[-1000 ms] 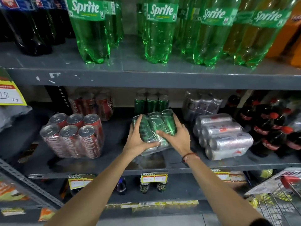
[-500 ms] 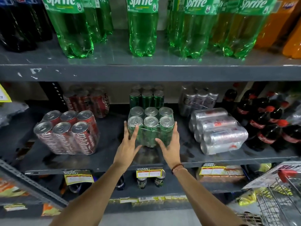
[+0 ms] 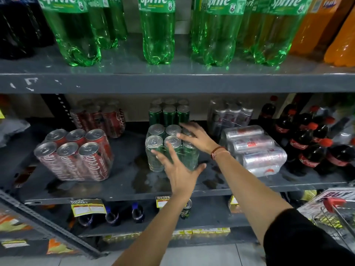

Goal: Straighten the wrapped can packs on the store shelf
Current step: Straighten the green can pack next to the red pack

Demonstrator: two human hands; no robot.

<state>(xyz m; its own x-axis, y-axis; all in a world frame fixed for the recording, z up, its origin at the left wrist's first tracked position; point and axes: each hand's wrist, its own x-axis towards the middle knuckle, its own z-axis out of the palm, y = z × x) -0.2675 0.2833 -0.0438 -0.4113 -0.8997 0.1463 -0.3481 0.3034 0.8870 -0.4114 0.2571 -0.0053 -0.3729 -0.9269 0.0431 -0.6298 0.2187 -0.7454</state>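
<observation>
The whole thing was a grey metal store shelf unit (image 3: 172,83), paint chipped along the front edge of the upper board, with big green Sprite bottles (image 3: 157,31) lined up on top, dark cola bottles off to the left and orange ones at the far right. The middle shelf (image 3: 123,181) was dark and kinda scuffed, with what looked like a wet patch near the front, though the glare made that hard to call. On it, left to right: a wrapped six-pack of red Coca-Cola cans (image 3: 76,154) tilted back so the tops faced the camera, the wrapped green can pack (image 3: 169,146) standing upright in the middle, a wrapped silver can pack (image 3: 255,148) lying on its side, then small Coca-Cola bottles (image 3: 307,143) with red caps. More packs of each colour stood behind them. Yellow price tags (image 3: 86,207) hung off the shelf lip, and a shopping cart (image 3: 336,214) poked in at bottom right. The left hand (image 3: 180,169) was spread wide open in front of the green pack's lower right corner, fingers splayed, gripping nothing. The right hand (image 3: 196,137) was also open, palm down over the pack's top right cans, fingertips right at the lids, not closed around anything. So the green pack sat between and just under both open hands.
</observation>
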